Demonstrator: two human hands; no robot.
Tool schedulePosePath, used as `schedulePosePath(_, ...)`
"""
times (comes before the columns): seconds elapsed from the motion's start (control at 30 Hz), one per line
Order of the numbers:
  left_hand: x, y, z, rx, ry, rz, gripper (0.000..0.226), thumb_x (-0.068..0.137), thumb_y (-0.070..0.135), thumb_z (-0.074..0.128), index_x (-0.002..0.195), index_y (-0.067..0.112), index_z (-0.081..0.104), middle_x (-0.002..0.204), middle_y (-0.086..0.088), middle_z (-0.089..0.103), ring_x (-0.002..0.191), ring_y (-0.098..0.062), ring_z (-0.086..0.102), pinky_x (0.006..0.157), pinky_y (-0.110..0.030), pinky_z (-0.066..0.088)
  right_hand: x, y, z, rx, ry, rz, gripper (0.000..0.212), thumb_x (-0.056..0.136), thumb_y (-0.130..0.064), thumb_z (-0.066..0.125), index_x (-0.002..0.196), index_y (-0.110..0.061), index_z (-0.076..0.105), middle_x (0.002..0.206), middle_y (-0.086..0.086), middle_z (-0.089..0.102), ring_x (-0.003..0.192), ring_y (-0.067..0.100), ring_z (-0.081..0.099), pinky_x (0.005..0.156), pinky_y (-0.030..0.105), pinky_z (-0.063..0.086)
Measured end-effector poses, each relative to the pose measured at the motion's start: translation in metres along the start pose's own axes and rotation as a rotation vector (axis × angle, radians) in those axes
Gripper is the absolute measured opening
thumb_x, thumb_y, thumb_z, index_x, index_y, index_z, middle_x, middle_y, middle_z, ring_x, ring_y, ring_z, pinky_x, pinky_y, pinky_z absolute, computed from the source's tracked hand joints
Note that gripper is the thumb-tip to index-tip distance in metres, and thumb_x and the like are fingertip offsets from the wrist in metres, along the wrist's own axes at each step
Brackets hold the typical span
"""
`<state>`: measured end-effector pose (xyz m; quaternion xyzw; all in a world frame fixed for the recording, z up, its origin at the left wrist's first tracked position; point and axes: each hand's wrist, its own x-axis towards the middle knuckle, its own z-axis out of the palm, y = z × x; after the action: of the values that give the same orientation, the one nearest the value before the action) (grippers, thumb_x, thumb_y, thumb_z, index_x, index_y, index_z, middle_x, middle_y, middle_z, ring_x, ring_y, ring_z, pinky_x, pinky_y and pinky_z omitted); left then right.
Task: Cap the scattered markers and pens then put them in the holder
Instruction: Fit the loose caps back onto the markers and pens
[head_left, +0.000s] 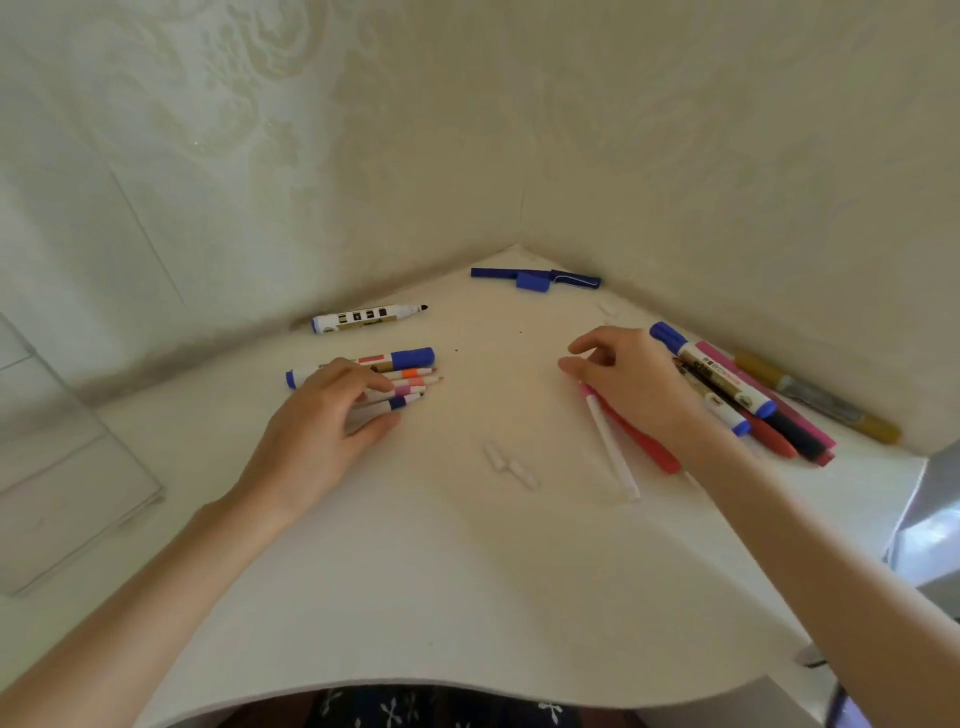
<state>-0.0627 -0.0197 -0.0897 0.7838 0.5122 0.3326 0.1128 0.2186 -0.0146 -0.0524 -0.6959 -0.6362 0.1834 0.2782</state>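
Now left hand lies fingers-straight across thin pens; right hand hovers loosely curled, apparently empty.

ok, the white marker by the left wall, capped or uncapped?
Uncapped: the marker lies flat on the table, its black tip bare at the right end.

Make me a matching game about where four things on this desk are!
Things:
1. uncapped black-tipped marker
2. loose blue cap
3. gold marker
4. two white caps

Places:
a. along the right wall
b. middle of the desk
c. far corner
d. along the left wall

Pairs: 1-d, 2-c, 3-a, 4-b
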Motion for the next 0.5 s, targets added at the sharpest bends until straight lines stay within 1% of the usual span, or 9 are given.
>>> schedulePosePath(0.07, 0.001, -0.002, 0.000, 0.094, -0.001, -0.031, 0.022, 0.077, 0.020, 0.072, 0.097, 0.016, 0.064, 0.101, 0.000, 0.059, 0.090, -0.021, 0.058, 0.071, -0.032, 0.046, 0.001, 0.004, 0.010, -0.215, 0.061, -0.076, 0.030, 0.088, -0.034, 0.059, 0.111, -0.014, 0.062, 0.090, 0.004, 0.066, 0.089, 0.018, 0.056, 0.075, 0.030, 0.045)
schedulePosePath(0.13, 0.001, -0.002, 0.001, 0.122, -0.019, -0.049, 0.023, 0.078, 0.025, 0.071, 0.098, 0.017, 0.064, 0.103, 0.000, 0.059, 0.093, -0.020, 0.058, 0.071, -0.030, 0.044, -0.001, 0.004, 0.015, -0.445, 0.170, -0.198, 0.033, 0.089, -0.034, 0.056, 0.111, -0.011, 0.063, 0.098, 0.009, 0.067, 0.100, 0.026, 0.051, 0.083, 0.037, 0.044)
schedulePosePath(0.2, 0.000, -0.002, 0.001, 0.130, -0.029, -0.050, 0.022, 0.079, 0.026, 0.070, 0.098, 0.017, 0.065, 0.104, -0.001, 0.058, 0.094, -0.020, 0.058, 0.071, -0.029, 0.042, -0.007, -0.010, 0.016, -0.482, 0.235, -0.303, 0.031, 0.089, -0.034, 0.056, 0.106, -0.010, 0.065, 0.104, 0.009, 0.064, 0.103, 0.029, 0.048, 0.086, 0.040, 0.041)
schedulePosePath(0.23, -0.001, -0.003, 0.001, 0.135, -0.023, -0.048, 0.020, 0.079, 0.025, 0.069, 0.097, 0.017, 0.065, 0.104, -0.001, 0.058, 0.093, -0.021, 0.059, 0.071, -0.028, 0.042, -0.013, -0.022, 0.015, -0.450, 0.193, -0.329, 0.030, 0.090, -0.036, 0.055, 0.103, -0.012, 0.066, 0.105, 0.007, 0.062, 0.103, 0.026, 0.047, 0.086, 0.038, 0.040)
schedulePosePath(0.27, -0.001, -0.003, 0.001, 0.144, -0.014, -0.053, 0.019, 0.080, 0.024, 0.068, 0.097, 0.016, 0.066, 0.104, -0.001, 0.058, 0.091, -0.022, 0.060, 0.071, -0.028, 0.041, -0.019, -0.034, 0.016, -0.414, 0.088, -0.333, 0.029, 0.090, -0.040, 0.053, 0.100, -0.016, 0.066, 0.104, 0.004, 0.060, 0.102, 0.023, 0.046, 0.084, 0.035, 0.040)
schedulePosePath(0.33, -0.001, -0.004, 0.001, 0.155, 0.006, -0.070, 0.016, 0.081, 0.024, 0.067, 0.095, 0.016, 0.068, 0.103, 0.000, 0.058, 0.086, -0.023, 0.061, 0.070, -0.027, 0.040, -0.030, -0.053, 0.023, -0.455, -0.212, -0.279, 0.031, 0.087, -0.051, 0.051, 0.095, -0.023, 0.063, 0.100, -0.001, 0.056, 0.098, 0.016, 0.042, 0.078, 0.030, 0.037)
schedulePosePath(0.37, -0.001, -0.005, 0.001, 0.156, 0.010, -0.080, 0.015, 0.081, 0.023, 0.067, 0.094, 0.015, 0.068, 0.103, 0.000, 0.058, 0.084, -0.024, 0.061, 0.069, -0.027, 0.039, -0.034, -0.059, 0.028, -0.498, -0.327, -0.254, 0.032, 0.085, -0.053, 0.052, 0.095, -0.023, 0.061, 0.099, -0.002, 0.054, 0.098, 0.015, 0.041, 0.077, 0.029, 0.036)
schedulePosePath(0.43, -0.002, -0.006, 0.000, 0.147, 0.007, -0.073, 0.013, 0.081, 0.019, 0.068, 0.092, 0.013, 0.070, 0.101, -0.001, 0.059, 0.082, -0.024, 0.061, 0.069, -0.026, 0.036, -0.036, -0.061, 0.037, -0.460, -0.420, -0.202, 0.029, 0.085, -0.048, 0.056, 0.094, -0.021, 0.058, 0.102, 0.000, 0.054, 0.101, 0.015, 0.041, 0.080, 0.028, 0.037)
schedulePosePath(0.5, -0.002, -0.006, 0.000, 0.135, 0.015, -0.018, 0.011, 0.081, 0.017, 0.067, 0.090, 0.011, 0.069, 0.098, -0.003, 0.060, 0.082, -0.024, 0.062, 0.069, -0.026, 0.038, -0.033, -0.061, 0.043, -0.305, -0.436, -0.141, 0.020, 0.085, -0.041, 0.059, 0.089, -0.022, 0.057, 0.102, 0.000, 0.055, 0.099, 0.015, 0.046, 0.078, 0.027, 0.040)
